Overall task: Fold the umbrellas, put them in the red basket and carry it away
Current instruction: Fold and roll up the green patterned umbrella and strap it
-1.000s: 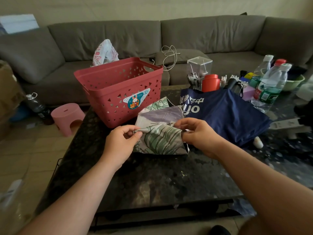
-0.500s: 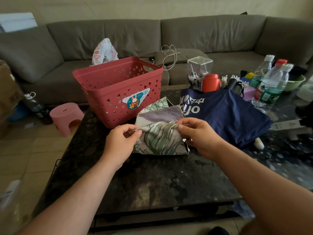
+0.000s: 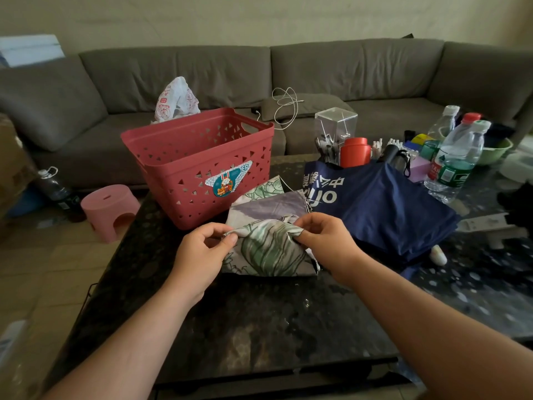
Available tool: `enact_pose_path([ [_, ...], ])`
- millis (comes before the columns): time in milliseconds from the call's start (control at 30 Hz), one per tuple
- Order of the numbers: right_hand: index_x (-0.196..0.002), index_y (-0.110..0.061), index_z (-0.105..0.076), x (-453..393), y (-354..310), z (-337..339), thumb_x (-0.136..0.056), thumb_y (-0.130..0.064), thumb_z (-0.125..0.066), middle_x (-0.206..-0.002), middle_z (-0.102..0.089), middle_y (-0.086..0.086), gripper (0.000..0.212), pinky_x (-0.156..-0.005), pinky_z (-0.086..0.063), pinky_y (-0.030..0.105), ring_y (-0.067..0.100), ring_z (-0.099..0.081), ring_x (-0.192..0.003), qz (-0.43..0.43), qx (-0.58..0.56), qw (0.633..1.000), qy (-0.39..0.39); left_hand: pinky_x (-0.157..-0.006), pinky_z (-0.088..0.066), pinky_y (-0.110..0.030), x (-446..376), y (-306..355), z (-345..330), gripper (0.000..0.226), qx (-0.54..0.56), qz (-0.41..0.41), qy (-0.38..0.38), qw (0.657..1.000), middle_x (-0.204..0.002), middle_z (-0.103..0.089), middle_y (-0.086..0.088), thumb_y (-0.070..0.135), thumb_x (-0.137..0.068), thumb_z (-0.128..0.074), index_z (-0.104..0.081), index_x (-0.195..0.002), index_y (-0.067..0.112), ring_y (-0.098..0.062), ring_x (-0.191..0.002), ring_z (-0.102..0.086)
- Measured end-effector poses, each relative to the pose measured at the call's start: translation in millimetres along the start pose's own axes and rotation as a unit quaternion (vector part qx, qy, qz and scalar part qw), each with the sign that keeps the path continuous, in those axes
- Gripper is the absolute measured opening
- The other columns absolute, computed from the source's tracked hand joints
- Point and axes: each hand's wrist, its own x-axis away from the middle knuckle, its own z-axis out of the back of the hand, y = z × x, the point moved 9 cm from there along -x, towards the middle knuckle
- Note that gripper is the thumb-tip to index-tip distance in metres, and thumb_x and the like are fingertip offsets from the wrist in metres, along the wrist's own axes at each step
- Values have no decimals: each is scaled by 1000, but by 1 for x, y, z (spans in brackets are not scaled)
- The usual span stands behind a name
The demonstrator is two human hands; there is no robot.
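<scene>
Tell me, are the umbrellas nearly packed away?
Not yet. The red basket looks empty. Both hands, left hand and right hand, are pinching the leafy umbrella mid-fold. The blue umbrella still lies spread on the table. Packing and carrying remain.

Grey sofa (image 3: 317,67) behind dark table (image 3: 259,319); pink stool (image 3: 108,210) on floor; water bottles (image 3: 454,160), red canister (image 3: 355,152) on table.

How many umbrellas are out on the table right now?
2: the floral umbrella pinched by the left hand and right hand, and the navy umbrella just right. None visible inside the red basket.
</scene>
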Motion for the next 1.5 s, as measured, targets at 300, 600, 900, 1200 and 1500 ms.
enact_pose_path([
  [300,-95,-19,-77,23,-75,24,-87,3,-66,-86,-67,-20,26,-72,-55,31,11,-66,-76,320,283,892,149,-86,-62,-43,-4,2,4,5,-90,-50,3,995,-95,-77,11,33,-93,-79,-81,-98,34,-6,-89,-72],
  [600,-88,-37,-78,-2,-26,26,-90,-9,-70,-68,-70,-3,29,-60,-48,25,7,-58,-58,108,266,958,2,-81,-55,-24,1,6,3,14,-103,-40,-41,993,-88,-75,13,38,-91,-80,-79,-104,45,-2,-87,-70],
  [900,-91,-24,-81,3,-18,28,-102,-12,-64,-65,-70,-2,24,-56,-49,28,11,-57,-56,33,57,998,19,-77,-52,-22,7,18,3,17,-154,-58,-37,986,-93,-73,13,46,-92,-76,-77,-109,44,0,-85,-65],
  [1200,-113,-27,-76,28,-10,16,-100,-54,-58,-106,-78,12,35,-91,-58,48,22,-73,-95,-49,-14,997,-64,-82,-49,-21,22,-1,-3,35,15,86,-45,995,-100,-77,23,56,-100,-59,-79,-114,30,10,-89,-67],
  [1500,-89,-25,-78,40,-14,27,-77,-21,-92,-78,-78,-8,19,-71,-54,20,2,-72,-71,16,196,980,-40,-64,-40,-26,35,-18,5,14,85,176,-24,980,-87,-78,12,20,-93,-79,-80,-106,24,-7,-75,-58],
])
